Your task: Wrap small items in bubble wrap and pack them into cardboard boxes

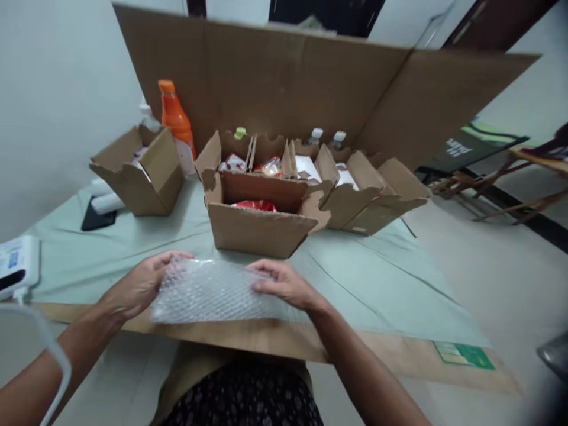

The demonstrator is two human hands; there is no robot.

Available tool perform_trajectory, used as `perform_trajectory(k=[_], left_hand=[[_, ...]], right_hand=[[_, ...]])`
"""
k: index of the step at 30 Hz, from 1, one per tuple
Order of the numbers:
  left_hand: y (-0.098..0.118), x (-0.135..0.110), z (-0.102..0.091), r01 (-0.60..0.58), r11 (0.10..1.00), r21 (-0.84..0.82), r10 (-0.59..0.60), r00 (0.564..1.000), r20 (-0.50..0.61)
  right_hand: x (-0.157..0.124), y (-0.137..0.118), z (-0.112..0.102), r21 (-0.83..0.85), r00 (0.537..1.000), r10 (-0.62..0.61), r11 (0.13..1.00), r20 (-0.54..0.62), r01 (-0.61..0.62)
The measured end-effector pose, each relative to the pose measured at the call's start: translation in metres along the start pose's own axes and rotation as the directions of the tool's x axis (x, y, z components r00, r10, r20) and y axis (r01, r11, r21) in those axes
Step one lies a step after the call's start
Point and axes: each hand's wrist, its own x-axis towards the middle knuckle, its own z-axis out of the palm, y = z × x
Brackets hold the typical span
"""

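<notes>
A clear sheet or pouch of bubble wrap (213, 293) is stretched between my hands at the front edge of the table. My left hand (148, 281) grips its left end, with part of the fingers behind the plastic. At the right end, the thumb and fingers of my right hand (286, 284) close on the upper edge. Whether anything lies inside the wrap I cannot tell. Just beyond it stands an open cardboard box (257, 231) with a red packet (255, 205) inside.
Behind are several open cardboard boxes (368, 207) holding packets and white items, and a tall cardboard panel (284, 83). An orange bottle (177, 121) stands beside the left box (146, 183). A black phone-like slab (97, 216) and a white device with a cable (20, 263) lie left.
</notes>
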Motion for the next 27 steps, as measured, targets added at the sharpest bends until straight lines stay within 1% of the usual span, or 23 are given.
perform_trajectory(k=[3, 4, 6, 8, 10, 13, 16, 17, 18, 19, 20, 21, 22, 23, 24, 25, 26, 27], left_hand=[[-0.014, 0.014, 0.029, 0.145, 0.984, -0.106, -0.132, 0.984, 0.119], [-0.018, 0.017, 0.037, 0.167, 0.979, -0.117, -0.152, 0.98, 0.129], [-0.024, 0.021, 0.049, 0.168, 0.981, -0.096, -0.155, 0.979, 0.13], [-0.029, 0.02, 0.056, 0.101, 0.995, 0.023, -0.103, 0.987, 0.121], [-0.035, 0.015, 0.061, -0.014, 0.976, 0.217, -0.012, 0.993, 0.117], [-0.04, 0.007, 0.068, -0.15, 0.865, 0.479, 0.099, 0.986, 0.13], [-0.036, 0.004, 0.071, -0.236, 0.757, 0.61, 0.194, 0.972, 0.135], [-0.033, 0.005, 0.072, -0.268, 0.72, 0.64, 0.247, 0.961, 0.125], [-0.03, 0.007, 0.073, -0.311, 0.672, 0.672, 0.323, 0.94, 0.113], [-0.027, 0.01, 0.075, -0.367, 0.607, 0.705, 0.417, 0.902, 0.11], [-0.024, 0.014, 0.078, -0.431, 0.523, 0.735, 0.518, 0.846, 0.128], [-0.022, 0.018, 0.082, -0.498, 0.419, 0.759, 0.614, 0.771, 0.167], [-0.022, 0.023, 0.089, -0.56, 0.305, 0.771, 0.689, 0.688, 0.227], [-0.022, 0.029, 0.096, -0.611, 0.189, 0.768, 0.736, 0.606, 0.301], [-0.024, 0.034, 0.104, -0.651, 0.084, 0.754, 0.759, 0.532, 0.375], [-0.026, 0.038, 0.113, -0.68, -0.003, 0.733, 0.766, 0.47, 0.439], [-0.029, 0.042, 0.12, -0.699, -0.066, 0.712, 0.769, 0.419, 0.482], [-0.032, 0.043, 0.126, -0.711, -0.102, 0.696, 0.779, 0.378, 0.501]], right_hand=[[-0.027, 0.008, -0.032, -0.017, 0.985, 0.112, 0.993, -0.133, -0.115], [-0.032, 0.012, -0.039, -0.046, 0.977, 0.131, 0.989, -0.166, -0.141], [-0.038, 0.022, -0.047, -0.121, 0.965, 0.134, 0.979, -0.225, -0.165], [-0.041, 0.033, -0.05, -0.196, 0.957, 0.109, 0.967, -0.269, -0.165], [-0.042, 0.041, -0.05, -0.26, 0.95, 0.072, 0.953, -0.303, -0.155], [-0.045, 0.044, -0.048, -0.357, 0.943, 0.035, 0.921, -0.331, -0.16], [-0.054, 0.034, -0.041, -0.447, 0.943, 0.02, 0.877, -0.332, -0.176], [-0.06, 0.03, -0.036, -0.46, 0.943, 0.016, 0.87, -0.332, -0.177], [-0.067, 0.025, -0.03, -0.459, 0.944, 0.016, 0.871, -0.33, -0.175], [-0.074, 0.022, -0.023, -0.443, 0.946, 0.022, 0.88, -0.324, -0.172], [-0.082, 0.02, -0.014, -0.416, 0.949, 0.036, 0.893, -0.312, -0.171], [-0.091, 0.019, -0.004, -0.384, 0.953, 0.056, 0.907, -0.299, -0.174], [-0.099, 0.021, 0.008, -0.35, 0.956, 0.079, 0.919, -0.282, -0.18], [-0.106, 0.024, 0.021, -0.314, 0.959, 0.104, 0.931, -0.264, -0.187], [-0.113, 0.028, 0.033, -0.278, 0.961, 0.126, 0.941, -0.247, -0.195], [-0.119, 0.033, 0.046, -0.24, 0.961, 0.145, 0.949, -0.234, -0.202], [-0.124, 0.038, 0.057, -0.202, 0.961, 0.16, 0.957, -0.226, -0.207], [-0.128, 0.043, 0.066, -0.162, 0.959, 0.174, 0.964, -0.224, -0.213]])
